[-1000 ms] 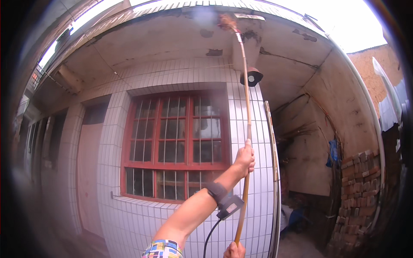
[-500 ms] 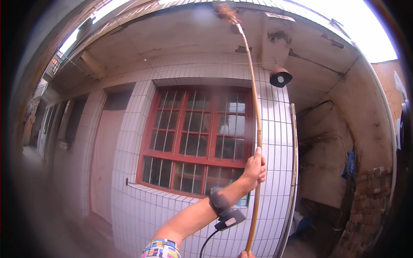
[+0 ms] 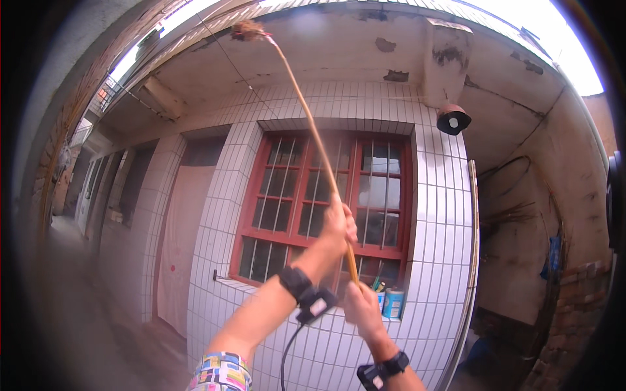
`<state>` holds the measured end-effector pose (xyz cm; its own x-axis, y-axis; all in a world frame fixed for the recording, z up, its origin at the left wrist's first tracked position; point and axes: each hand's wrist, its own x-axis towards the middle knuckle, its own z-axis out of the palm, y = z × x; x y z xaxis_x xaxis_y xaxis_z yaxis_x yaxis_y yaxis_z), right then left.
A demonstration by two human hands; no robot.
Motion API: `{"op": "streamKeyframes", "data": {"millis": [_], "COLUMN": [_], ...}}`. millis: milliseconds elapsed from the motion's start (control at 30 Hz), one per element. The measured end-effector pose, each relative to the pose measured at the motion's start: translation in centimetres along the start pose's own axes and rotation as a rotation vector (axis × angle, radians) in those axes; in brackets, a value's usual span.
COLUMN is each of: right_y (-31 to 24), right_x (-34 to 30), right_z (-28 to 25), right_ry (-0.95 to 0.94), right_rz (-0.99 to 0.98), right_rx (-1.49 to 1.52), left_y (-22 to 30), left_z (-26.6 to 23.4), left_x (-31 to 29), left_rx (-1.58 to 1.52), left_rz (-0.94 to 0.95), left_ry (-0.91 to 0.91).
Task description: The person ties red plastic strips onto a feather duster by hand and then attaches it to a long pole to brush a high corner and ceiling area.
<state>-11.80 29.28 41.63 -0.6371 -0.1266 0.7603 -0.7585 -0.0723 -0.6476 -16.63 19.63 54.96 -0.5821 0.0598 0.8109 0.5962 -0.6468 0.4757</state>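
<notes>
**A:** Eyes up! Left hand [image 3: 339,229] is high on the long thin tan wooden pole [image 3: 312,133], fingers [image 3: 348,225] clenched right around it. No gap showing at all.

**B:** And the right hand [image 3: 360,305] sits just below, also wrapped tight on the same pole, close under the left. Both wrists carry black bands, with a small black device and cable hanging off the left one.

**A:** Follow the pole upward: it leans up and to the left, and its bristly brown brush head [image 3: 247,30] is touching the stained grey concrete ceiling [image 3: 339,49] near the top edge.

**B:** Behind the hands, the red-framed barred window [image 3: 329,202] set in the white tiled wall [image 3: 222,215]. A blue can [image 3: 393,304] stands on the sill just right of the lower hand.

**A:** Change from half a second back? The brush head was up at the centre then, the pole arching nearly upright. Now it has swung well over to the left.

**B:** And the right hand was barely peeking in at the bottom edge; now it is fully in view, gripping.
</notes>
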Motion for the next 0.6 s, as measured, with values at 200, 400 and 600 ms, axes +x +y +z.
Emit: {"op": "streamKeyframes", "data": {"millis": [200,400,600], "right_y": [-2.0,-3.0,-4.8], "right_x": [7.7,7.4,1.4], "right_z": [2.4,0.9,-3.8], "right_ry": [0.051,0.130,0.135], "right_rz": [-0.267,-0.268,-0.128], "right_rx": [-0.159,-0.236,-0.004], "left_y": [7.1,7.0,2.6], "left_z": [-0.3,2.4,7.5], "left_x": [5.3,5.2,2.8], "left_rx": [-0.159,-0.066,-0.164], "left_rz": [-0.058,-0.051,-0.127], "left_ry": [0.008,-0.024,-0.119]}}
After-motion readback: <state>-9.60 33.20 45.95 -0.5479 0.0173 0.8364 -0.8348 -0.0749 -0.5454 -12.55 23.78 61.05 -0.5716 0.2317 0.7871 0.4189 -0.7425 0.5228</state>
